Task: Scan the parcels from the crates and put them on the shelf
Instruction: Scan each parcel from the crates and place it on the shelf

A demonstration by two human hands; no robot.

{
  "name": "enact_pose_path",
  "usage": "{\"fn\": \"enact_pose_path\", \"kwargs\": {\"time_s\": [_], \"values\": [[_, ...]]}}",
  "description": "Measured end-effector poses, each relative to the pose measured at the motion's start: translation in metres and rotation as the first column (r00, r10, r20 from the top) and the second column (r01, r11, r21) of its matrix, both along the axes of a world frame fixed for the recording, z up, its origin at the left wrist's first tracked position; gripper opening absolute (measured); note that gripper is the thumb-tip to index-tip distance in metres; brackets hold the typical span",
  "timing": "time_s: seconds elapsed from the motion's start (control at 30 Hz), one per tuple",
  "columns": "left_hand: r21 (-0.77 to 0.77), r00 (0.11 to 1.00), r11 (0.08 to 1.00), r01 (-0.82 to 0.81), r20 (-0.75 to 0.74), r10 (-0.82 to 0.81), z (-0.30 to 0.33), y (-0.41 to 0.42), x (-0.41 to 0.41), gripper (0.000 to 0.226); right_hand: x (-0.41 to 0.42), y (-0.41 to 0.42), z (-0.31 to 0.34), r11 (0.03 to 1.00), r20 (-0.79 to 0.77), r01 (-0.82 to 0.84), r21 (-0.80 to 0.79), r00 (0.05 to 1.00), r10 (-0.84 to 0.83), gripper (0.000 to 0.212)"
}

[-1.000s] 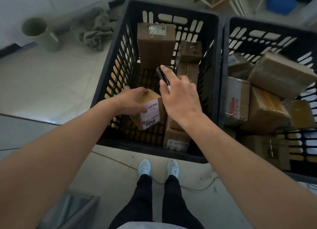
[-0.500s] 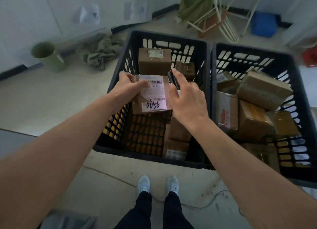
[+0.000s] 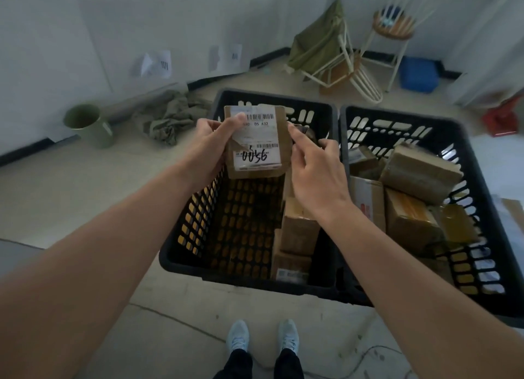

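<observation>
Holding the parcel [image 3: 256, 143] by its left edge only, above the left crate [image 3: 195, 265], risks a slip back among the boxes, and a peeling label corner under the thumb could spoil the scan. The left hand [image 3: 217, 140] grips that edge, thumb across the label. The right hand [image 3: 314, 163] has its forefinger stretched to the parcel's right edge, other fingers curled round a dark scanner [image 3: 302, 129], mostly hidden.

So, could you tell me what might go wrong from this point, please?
1. The left hand grips the parcel by one edge only; it might slip back into the left crate.
2. Its thumb overlaps the label, whose corner looks peeled, so a scan might fail.
3. The right hand holds something dark, barely visible, perhaps misaimed.
</observation>
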State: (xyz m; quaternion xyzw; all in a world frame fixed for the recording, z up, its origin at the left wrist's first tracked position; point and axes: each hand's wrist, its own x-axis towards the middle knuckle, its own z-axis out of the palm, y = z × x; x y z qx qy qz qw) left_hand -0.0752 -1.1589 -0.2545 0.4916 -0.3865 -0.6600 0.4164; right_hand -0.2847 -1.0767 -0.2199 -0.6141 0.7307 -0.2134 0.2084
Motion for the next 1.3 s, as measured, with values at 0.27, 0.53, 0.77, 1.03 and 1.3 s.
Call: {"fn": "enact_pose_path", "kwargs": {"time_s": [0.27, 0.53, 0.77, 1.03, 1.3], "values": [[-0.068, 0.965, 0.963, 0.26, 0.001, -0.261, 0.019, 0.012, 0.007, 0.07, 0.006, -0.003, 0.017, 0.999, 0.047, 0.029, -0.015, 0.999, -0.028, 0.048], [-0.237, 0.984, 0.969, 0.069, 0.176, -0.027, 0.039, 0.015, 0.023, 0.094, 0.002, 0.002, 0.04, 1.0, 0.003, 0.009, 0.008, 1.0, -0.009, 0.062], [-0.372, 0.956, 0.92, 0.12, 0.293, -0.006, 0.055, 0.018, 0.022, 0.089, 0.007, 0.02, 0.061, 0.99, -0.002, -0.131, -0.05, 0.991, 0.131, 0.051], [-0.414, 0.96, 0.9, 0.136, 0.28, -0.016, 0.067, 0.022, 0.018, 0.09, 0.003, 0.035, 0.085, 0.962, 0.015, -0.268, 0.045, 0.963, 0.268, 0.05], [-0.429, 0.959, 0.897, 0.109, 0.282, 0.018, 0.075, 0.018, 0.019, 0.089, 0.003, 0.042, 0.105, 0.934, 0.045, -0.348, 0.078, 0.937, 0.346, 0.047]]}}
